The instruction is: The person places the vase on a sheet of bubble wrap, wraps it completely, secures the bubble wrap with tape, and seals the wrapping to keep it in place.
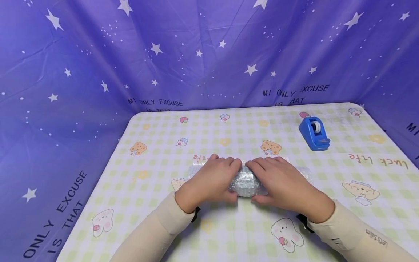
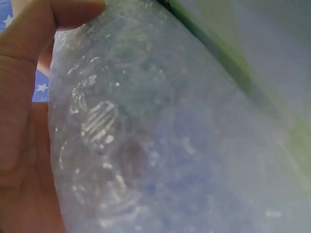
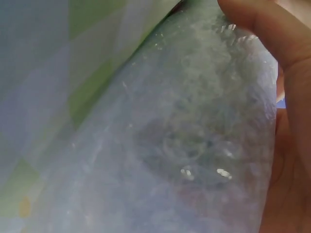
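A roll of clear bubble wrap (image 1: 246,183) lies on the table in the head view, with flatter ends spreading to both sides. My left hand (image 1: 217,177) grips its left part, thumb on the near side and fingers over the top. On the right part my right hand (image 1: 278,182) holds it the same way. The left wrist view is filled by the bubble wrap (image 2: 131,121), the thumb (image 2: 77,12) pressing its upper edge. In the right wrist view the thumb (image 3: 262,24) lies against the wrap (image 3: 184,131). Whatever is inside the roll is hidden.
A blue tape dispenser (image 1: 314,134) with a roll of tape stands at the table's back right. The table (image 1: 157,203) has a checked, cartoon-printed cover. A purple star-patterned curtain (image 1: 196,65) hangs behind it and along both sides.
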### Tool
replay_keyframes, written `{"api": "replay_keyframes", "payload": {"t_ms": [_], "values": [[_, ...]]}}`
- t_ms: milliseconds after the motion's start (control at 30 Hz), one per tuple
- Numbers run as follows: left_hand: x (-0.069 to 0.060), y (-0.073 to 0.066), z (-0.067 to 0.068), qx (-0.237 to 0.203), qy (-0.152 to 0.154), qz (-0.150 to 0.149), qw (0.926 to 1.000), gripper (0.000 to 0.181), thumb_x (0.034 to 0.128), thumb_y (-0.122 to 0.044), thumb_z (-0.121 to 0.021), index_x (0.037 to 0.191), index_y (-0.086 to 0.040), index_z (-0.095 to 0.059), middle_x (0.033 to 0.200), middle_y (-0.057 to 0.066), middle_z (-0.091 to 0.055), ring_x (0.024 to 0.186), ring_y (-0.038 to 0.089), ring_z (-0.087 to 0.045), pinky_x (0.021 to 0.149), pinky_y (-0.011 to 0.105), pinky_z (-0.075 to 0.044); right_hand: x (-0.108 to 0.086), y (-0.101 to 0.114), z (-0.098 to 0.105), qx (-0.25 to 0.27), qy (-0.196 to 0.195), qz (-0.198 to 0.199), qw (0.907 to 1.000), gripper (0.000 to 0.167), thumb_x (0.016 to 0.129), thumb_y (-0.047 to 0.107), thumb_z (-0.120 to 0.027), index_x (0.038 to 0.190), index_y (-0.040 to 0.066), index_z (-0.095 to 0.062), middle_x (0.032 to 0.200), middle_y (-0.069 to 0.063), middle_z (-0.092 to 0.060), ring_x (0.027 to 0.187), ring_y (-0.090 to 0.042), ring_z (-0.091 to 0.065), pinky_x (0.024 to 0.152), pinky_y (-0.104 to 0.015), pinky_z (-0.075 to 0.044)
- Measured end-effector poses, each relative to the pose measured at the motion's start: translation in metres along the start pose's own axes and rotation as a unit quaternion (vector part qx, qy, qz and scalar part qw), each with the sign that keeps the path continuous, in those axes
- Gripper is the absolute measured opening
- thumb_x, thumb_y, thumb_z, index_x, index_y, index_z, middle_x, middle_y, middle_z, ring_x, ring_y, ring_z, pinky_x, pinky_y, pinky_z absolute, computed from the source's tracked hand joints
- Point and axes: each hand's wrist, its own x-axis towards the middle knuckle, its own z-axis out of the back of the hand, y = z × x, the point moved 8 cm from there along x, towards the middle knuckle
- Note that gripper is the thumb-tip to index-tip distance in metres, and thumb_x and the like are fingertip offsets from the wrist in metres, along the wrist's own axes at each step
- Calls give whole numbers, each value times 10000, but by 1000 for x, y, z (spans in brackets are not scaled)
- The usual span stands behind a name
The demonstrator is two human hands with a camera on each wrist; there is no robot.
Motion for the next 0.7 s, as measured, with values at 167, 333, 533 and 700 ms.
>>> {"api": "replay_keyframes", "payload": {"t_ms": [167, 333, 533, 700], "values": [[0, -1, 0, -73, -22, -59, 10000, 630, 665, -478, -814, 1137, -149, -557, 953, -59, -620, 774, 122, -606, 714, 325, -411, -1, -1, -1, 123, 76, -63, 9999, 906, 666, 572, -893, 1350, 65, -582, 1210, -47, -672, 1120, -263, -665, 980, -518, -496], [0, -1, -1, -143, 43, -46, 9999, 629, 670, -471, -809, 1151, -151, -561, 949, -65, -617, 764, 115, -595, 710, 324, -412, -2, -1, -1, 205, 76, -58, 9997, 895, 671, 565, -891, 1343, 58, -588, 1196, -42, -679, 1099, -252, -672, 970, -515, -501], [0, -1, -1, -105, 105, -24, 9999, 650, 682, -488, -796, 1182, -145, -562, 975, -60, -629, 782, 121, -610, 727, 327, -417, -2, -2, -1, 280, 16, 19, 9996, 886, 674, 563, -886, 1335, 49, -593, 1177, -43, -686, 1075, -245, -674, 966, -508, -504], [-1, 0, 0, 22, 49, -25, 10000, 652, 693, -501, -775, 1199, -148, -565, 999, -58, -640, 803, 125, -624, 743, 333, -417, 0, -2, -1, 369, -38, 85, 9993, 875, 671, 551, -892, 1322, 42, -605, 1160, -46, -694, 1060, -239, -675, 948, -499, -514]]}}
